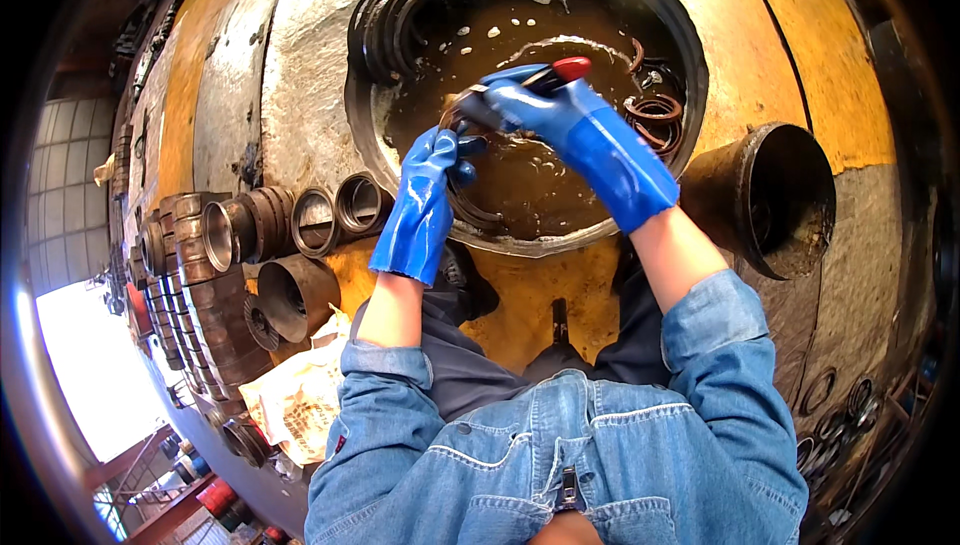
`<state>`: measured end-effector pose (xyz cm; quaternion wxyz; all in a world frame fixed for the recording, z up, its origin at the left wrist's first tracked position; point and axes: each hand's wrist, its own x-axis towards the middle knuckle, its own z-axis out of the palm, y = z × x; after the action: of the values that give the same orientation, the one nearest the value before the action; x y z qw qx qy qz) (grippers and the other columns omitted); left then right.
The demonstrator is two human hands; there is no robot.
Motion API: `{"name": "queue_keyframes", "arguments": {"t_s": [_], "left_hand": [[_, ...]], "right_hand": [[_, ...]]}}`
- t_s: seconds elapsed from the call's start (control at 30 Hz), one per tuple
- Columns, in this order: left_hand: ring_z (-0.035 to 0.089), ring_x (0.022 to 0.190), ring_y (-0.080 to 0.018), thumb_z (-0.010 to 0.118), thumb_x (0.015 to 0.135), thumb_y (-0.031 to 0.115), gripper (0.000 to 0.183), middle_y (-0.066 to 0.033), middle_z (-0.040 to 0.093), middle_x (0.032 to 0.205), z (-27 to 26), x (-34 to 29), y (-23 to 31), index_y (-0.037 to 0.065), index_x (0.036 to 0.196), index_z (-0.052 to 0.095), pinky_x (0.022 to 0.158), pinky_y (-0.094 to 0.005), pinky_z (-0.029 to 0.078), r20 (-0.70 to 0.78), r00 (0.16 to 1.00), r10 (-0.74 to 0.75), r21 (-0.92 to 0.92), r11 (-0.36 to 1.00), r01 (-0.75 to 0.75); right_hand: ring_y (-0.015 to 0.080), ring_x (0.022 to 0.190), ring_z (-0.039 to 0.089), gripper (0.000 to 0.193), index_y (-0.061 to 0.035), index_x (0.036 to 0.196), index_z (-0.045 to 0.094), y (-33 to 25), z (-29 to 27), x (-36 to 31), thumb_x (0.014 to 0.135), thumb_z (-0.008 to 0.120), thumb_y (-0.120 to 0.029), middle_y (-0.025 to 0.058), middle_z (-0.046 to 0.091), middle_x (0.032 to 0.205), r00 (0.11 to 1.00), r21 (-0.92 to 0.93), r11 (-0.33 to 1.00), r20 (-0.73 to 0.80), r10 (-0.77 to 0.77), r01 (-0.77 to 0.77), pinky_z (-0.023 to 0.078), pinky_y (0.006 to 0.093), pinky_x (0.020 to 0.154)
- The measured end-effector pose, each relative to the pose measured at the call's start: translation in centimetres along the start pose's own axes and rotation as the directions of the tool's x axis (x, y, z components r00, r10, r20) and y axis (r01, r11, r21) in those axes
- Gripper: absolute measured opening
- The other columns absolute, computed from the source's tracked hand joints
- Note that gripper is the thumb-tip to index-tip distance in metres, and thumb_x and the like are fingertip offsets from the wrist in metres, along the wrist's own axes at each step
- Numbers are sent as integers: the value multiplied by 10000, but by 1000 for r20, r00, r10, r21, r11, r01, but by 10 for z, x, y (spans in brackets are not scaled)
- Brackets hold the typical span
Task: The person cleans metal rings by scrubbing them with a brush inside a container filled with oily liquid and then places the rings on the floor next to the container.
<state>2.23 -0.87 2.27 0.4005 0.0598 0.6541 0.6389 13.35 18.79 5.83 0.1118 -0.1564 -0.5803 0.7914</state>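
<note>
My left hand (428, 170), in a wet blue rubber glove, is closed on a brownish metal ring (449, 117) over the round basin (545, 247) of murky brown liquid. Much of the ring is hidden by the gloves. Gloved the same way, my right hand (565, 120) grips a tool with a dark handle and a red end (572, 69). The tool's working end is blurred against the ring, so its kind is unclear. Several dark rings (385, 30) lean at the basin's far left, and reddish-brown rings (655, 117) lie at its right side.
Right of the basin, a large metal cylinder (745, 195) lies on its side. At the left stand rows of metal rings and sleeves (230, 233), a short cylinder (300, 297) and a crumpled paper bag (300, 395). More small rings (860, 397) lie at the lower right.
</note>
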Motion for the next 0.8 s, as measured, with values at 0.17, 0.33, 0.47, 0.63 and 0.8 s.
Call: {"name": "queue_keyframes", "arguments": {"t_s": [0.17, 0.33, 0.47, 0.63, 0.8], "left_hand": [[598, 701, -106, 630, 1057, 305, 408, -128, 751, 1112, 5, 1, 1, 0, 1327, 619, 679, -244, 547, 143, 983, 118, 104, 986, -134], [589, 724, -82, 603, 1075, 368, 498, -123, 770, 1093, -1, -3, 2, -21, 1385, 579, 683, -222, 508, 170, 981, 89, 145, 983, -114], [592, 732, -82, 614, 1064, 395, 520, -112, 771, 1075, -2, -5, 1, -10, 1388, 585, 681, -226, 511, 143, 985, 93, 181, 976, -119], [577, 732, -102, 612, 1064, 320, 500, -143, 727, 1169, 4, -2, -1, -24, 1422, 551, 675, -255, 531, 137, 984, 114, 134, 982, -132], [515, 646, -62, 614, 1061, 369, 503, -117, 760, 1073, 2, -11, 8, -12, 1389, 585, 663, -254, 525, 144, 988, 62, 150, 985, -84]], "right_hand": [[140, 696, 643, 257, -85, 957, 778, 18, 5, 32, 943, 707, -332, 56, 726, 775, 995, -476, 875, -2, 100, -89, 552, 324, 744], [141, 669, 542, 311, -56, 849, 694, 18, -33, 22, 897, 672, -362, 35, 635, 735, 906, -552, 784, -421, 32, -284, 472, 349, 668], [130, 693, 508, 342, -27, 868, 673, -9, -22, -10, 905, 668, -367, 10, 595, 745, 895, -446, 855, -444, 46, -265, 454, 344, 670], [141, 695, 514, 361, -19, 875, 673, -11, 2, -5, 903, 662, -378, 19, 596, 737, 995, -433, 897, -73, 63, -89, 459, 350, 678], [153, 697, 520, 380, -11, 882, 673, -19, -18, -19, 901, 655, -389, 28, 597, 730, 919, -320, 908, -367, 145, -271, 464, 356, 686]]}}
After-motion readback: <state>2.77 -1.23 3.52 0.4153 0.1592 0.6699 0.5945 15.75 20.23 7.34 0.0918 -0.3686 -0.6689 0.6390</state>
